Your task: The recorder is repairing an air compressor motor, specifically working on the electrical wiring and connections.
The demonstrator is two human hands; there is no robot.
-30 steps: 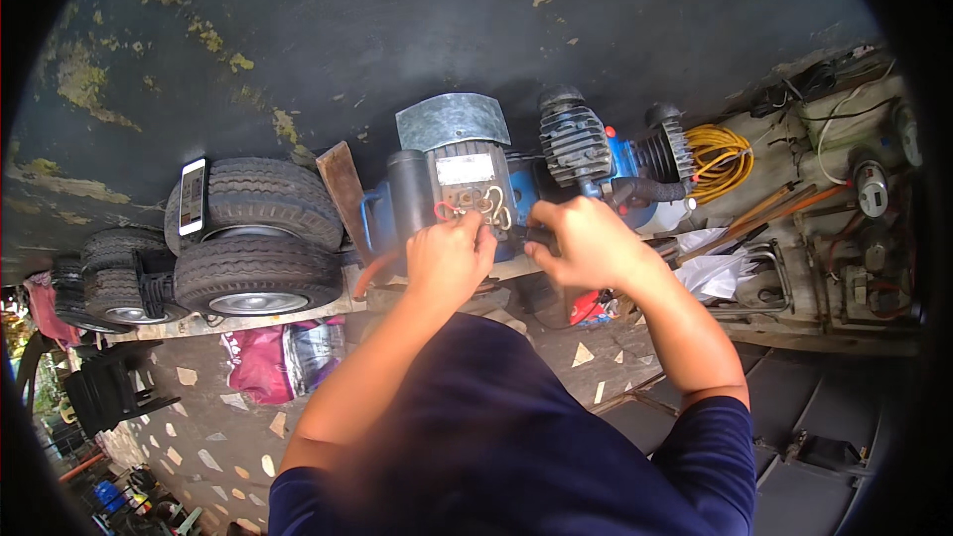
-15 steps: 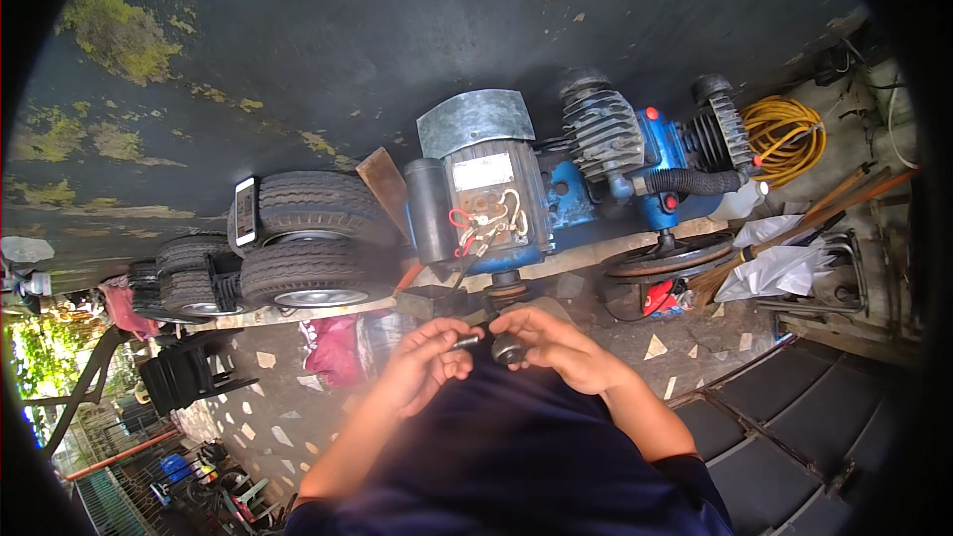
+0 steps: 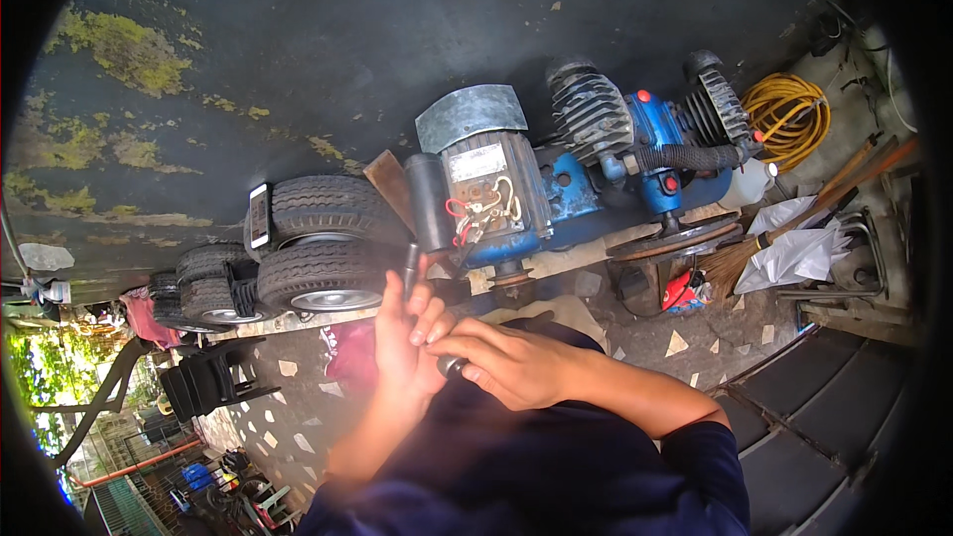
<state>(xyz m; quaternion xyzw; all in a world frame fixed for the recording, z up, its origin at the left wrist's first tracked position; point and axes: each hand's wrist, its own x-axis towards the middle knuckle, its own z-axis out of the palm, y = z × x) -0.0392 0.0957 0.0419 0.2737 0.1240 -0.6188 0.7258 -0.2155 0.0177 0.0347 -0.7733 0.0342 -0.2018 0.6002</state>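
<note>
My left hand is raised in front of my body, its fingers curled round a short dark metal cylinder that points up past the fingertips. It resembles a socket, but its exact kind is unclear. Against the left fingers presses my right hand, closed over a dark, rounded metal piece showing below its fingers. Whether the two pieces join is hidden by the hands. Beyond them stands a blue air compressor, its electric motor with exposed terminal wires and its finned cylinder head.
Several tires stand to the left, with a phone propped on them. At the right lie a coiled yellow hose, a broom and white plastic sheeting. A black plastic chair is at the lower left.
Both hands, formerly apart with one metal piece each, have come together. My left hand turned upward, its cylinder now pointing up. My right hand moved left, and the view shifted slightly.
</note>
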